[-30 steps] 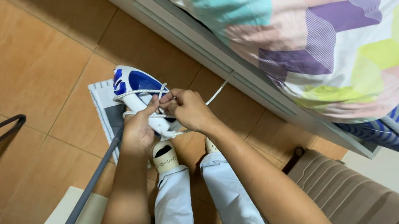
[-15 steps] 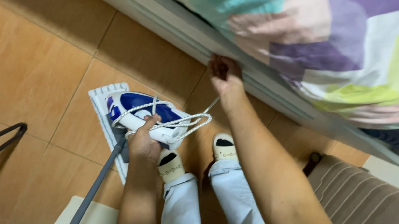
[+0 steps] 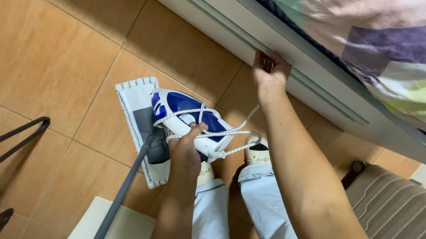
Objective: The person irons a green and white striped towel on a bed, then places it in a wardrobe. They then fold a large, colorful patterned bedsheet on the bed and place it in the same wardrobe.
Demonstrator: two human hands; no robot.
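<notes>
Left hand [image 3: 187,146]: fingers wrapped tight around the iron [image 3: 190,116], held above the mop head [image 3: 141,122].
Right hand [image 3: 269,74]: fingers curled on the bed frame edge [image 3: 326,92].
Cord [image 3: 222,133]: wound loosely; it may slip off and snag.
Iron: it may drop onto the feet.

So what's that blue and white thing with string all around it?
Look at the orange tiled floor below the bed frame. Above the flat mop head, the left hand grips a clothes iron. It alone is blue and white, with its white cord wound around it.
</notes>
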